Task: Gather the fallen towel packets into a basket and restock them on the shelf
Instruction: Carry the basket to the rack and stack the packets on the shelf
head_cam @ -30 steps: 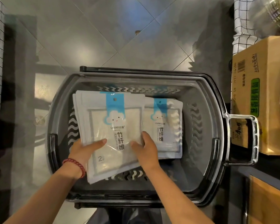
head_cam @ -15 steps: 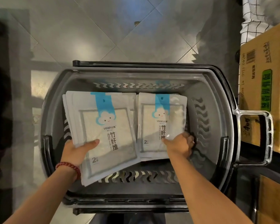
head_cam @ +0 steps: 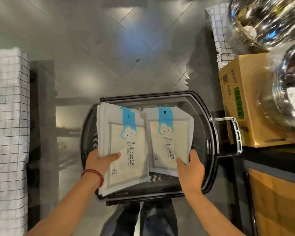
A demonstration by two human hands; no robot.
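Observation:
A dark plastic basket (head_cam: 209, 138) with a metal side handle stands on the tiled floor below me. Above it I hold two stacks of white towel packets with blue cloud labels. My left hand (head_cam: 100, 159), with a red bead bracelet on the wrist, grips the left stack (head_cam: 124, 149) at its lower left edge, thumb on top. The right stack (head_cam: 170, 138) is gripped at its lower right corner by my right hand (head_cam: 191, 166). Both stacks are lifted above the basket's rim and meet edge to edge in the middle.
A cardboard box (head_cam: 245, 103) sits on a dark shelf at the right, with shiny wrapped goods (head_cam: 269, 23) above it. A white checked cloth bundle (head_cam: 8, 116) lies on the left. My legs (head_cam: 143, 218) stand just behind the basket. Grey floor tiles stretch ahead.
Both stacks have risen out of the basket. My right hand, which was reaching for the right stack, now grips it. The view has pulled back and up.

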